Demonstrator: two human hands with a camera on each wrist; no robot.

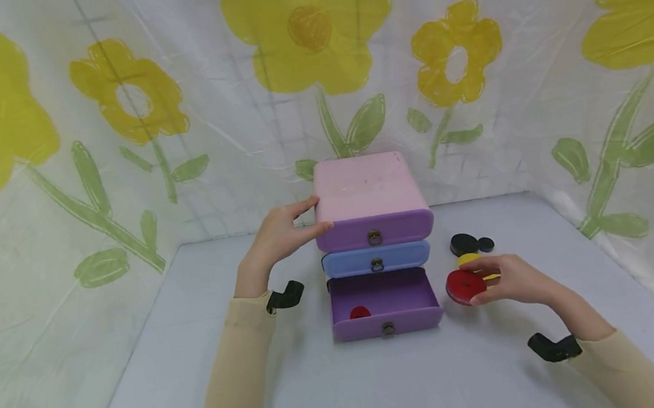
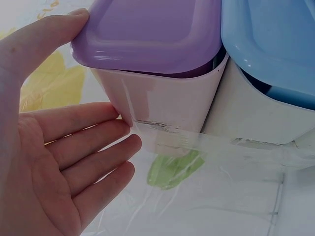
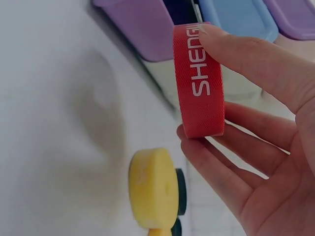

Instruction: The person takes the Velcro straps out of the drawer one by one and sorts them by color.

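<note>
A small cabinet with a pink top [image 1: 364, 183] has a purple upper drawer [image 1: 345, 235], a blue middle drawer [image 1: 346, 264] and a purple bottom drawer [image 1: 356, 329]. The bottom drawer is pulled out, with a small red disc [image 1: 360, 312] inside. My left hand [image 1: 279, 238] rests against the cabinet's left side, fingers straight, the thumb [image 2: 66, 24] on the upper drawer's edge. To the right of the cabinet, my right hand [image 1: 514, 282] pinches a red roll of tape [image 3: 201, 83] with white lettering, held above the table between thumb and fingers.
A yellow roll [image 3: 155, 189] lies on the table beyond my right hand, partly hidden by it in the head view. Behind it are a black roll [image 1: 463, 244] and a smaller black disc [image 1: 486, 244]. A flower-printed curtain [image 1: 235, 140] hangs behind the table.
</note>
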